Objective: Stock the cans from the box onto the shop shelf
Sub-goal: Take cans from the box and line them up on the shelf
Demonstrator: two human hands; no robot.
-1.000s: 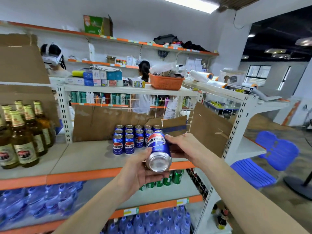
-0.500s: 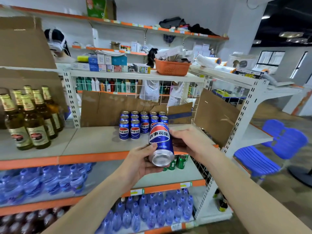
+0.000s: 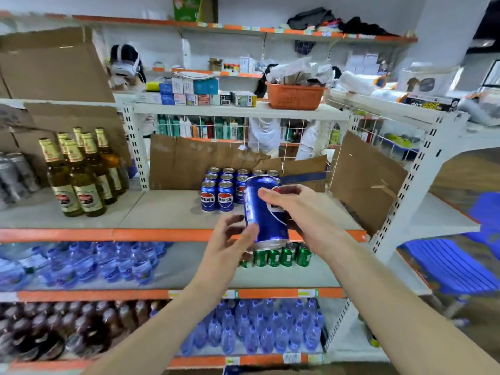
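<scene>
1. My right hand (image 3: 305,212) has the grip: its fingers wrap the blue can (image 3: 266,212) from the right side, thumb across the front label.
2. My left hand (image 3: 230,242) has loosened since half a second ago. Then it cupped the can's base; now its fingers are spread, and only the fingertips brush the lower left wall. I judge the can has passed to the right hand.
3. The can, earlier tipped with its bottom toward me, now stands nearly upright, top leaning slightly left, held just above the orange front edge of the shelf (image 3: 167,209).
4. Beyond the grip, slightly left, stand the stocked cans (image 3: 217,197) in tight rows, well back on the shelf; bare board lies in front of them and to their right.
5. Behind them stands a cardboard backing (image 3: 189,161).
6. Judgement: the can is oriented for placing; the next move is forward to the front of the rows. The box is not in view.
</scene>
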